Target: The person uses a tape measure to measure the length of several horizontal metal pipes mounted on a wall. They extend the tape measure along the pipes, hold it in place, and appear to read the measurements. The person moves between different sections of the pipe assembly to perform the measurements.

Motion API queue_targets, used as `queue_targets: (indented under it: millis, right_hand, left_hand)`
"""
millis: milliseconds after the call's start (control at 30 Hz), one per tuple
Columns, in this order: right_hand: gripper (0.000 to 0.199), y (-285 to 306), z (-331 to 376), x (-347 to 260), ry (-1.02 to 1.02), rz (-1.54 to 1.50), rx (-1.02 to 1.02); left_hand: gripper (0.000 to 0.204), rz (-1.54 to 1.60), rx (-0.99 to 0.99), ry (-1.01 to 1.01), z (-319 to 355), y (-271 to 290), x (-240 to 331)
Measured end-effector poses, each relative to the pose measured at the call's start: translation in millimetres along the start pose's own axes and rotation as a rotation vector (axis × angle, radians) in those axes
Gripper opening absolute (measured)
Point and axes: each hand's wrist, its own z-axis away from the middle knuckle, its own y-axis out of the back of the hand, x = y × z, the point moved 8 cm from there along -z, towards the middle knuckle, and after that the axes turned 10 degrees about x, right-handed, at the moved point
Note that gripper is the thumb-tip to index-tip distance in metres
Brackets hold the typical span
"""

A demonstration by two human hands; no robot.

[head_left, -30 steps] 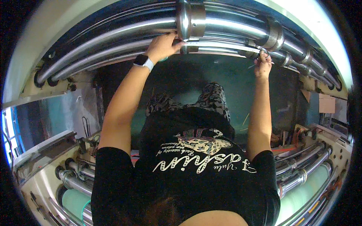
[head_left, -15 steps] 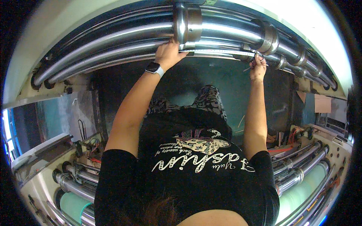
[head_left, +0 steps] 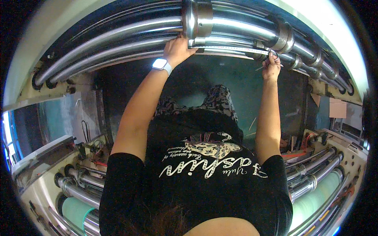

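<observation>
A pale measuring tape (head_left: pixel 232 49) is stretched nearly level in front of the polished steel shafts (head_left: pixel 244 27). At its left end is my left hand (head_left: pixel 178 51), its fingers up against the wide metal collar (head_left: pixel 190 19) and its thumb pressed by the tape; the exact grip is partly hidden. My right hand (head_left: pixel 271 67) pinches the tape's other end between thumb and fingers, below a second collar (head_left: pixel 284 37). Something thin and pale, too small to name, sticks out beside those right fingers. A smartwatch (head_left: pixel 159 64) with a light band is on my left wrist.
The shafts run across between cream machine side frames (head_left: pixel 23 94). Behind me are more rollers, one pale green roller (head_left: pixel 76 210) at left and another green roller (head_left: pixel 319 200) at right. Red cables (head_left: pixel 296 154) hang near the right-hand rollers. A dark floor (head_left: pixel 189 78) lies below.
Both hands and the tape keep their places along the shafts. The view has shifted slightly, and the watch face has lit up from dark to bright.
</observation>
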Motion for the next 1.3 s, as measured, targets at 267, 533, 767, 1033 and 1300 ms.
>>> queue_targets:
  millis: [267, 533, 767, 1033, 1300]
  right_hand:
    - [0.014, 3, -6, 4, 0.006, 0.014, -0.058]
    - [0.013, 2, -10, 6, -0.017, -0.027, -0.071]
    - [0.018, 4, -11, 8, -0.029, -0.052, -0.052]
    - [0.017, -2, -8, 3, -0.008, 0.01, -0.083]
    - [0.018, -3, -9, 3, -0.027, 0.053, -0.089]
  left_hand:
    - [0.046, -0.008, -0.088, 0.012, 2, 6, 9]
    - [0.048, -0.008, -0.137, 0.039, -1, 2, 5]
    - [0.046, 0.127, -0.352, -0.038, -9, 9, -17]
    - [0.018, 0.514, -0.502, 0.007, -4, -9, -34]
    - [0.025, 0.382, -0.463, 0.017, -8, -8, -34]
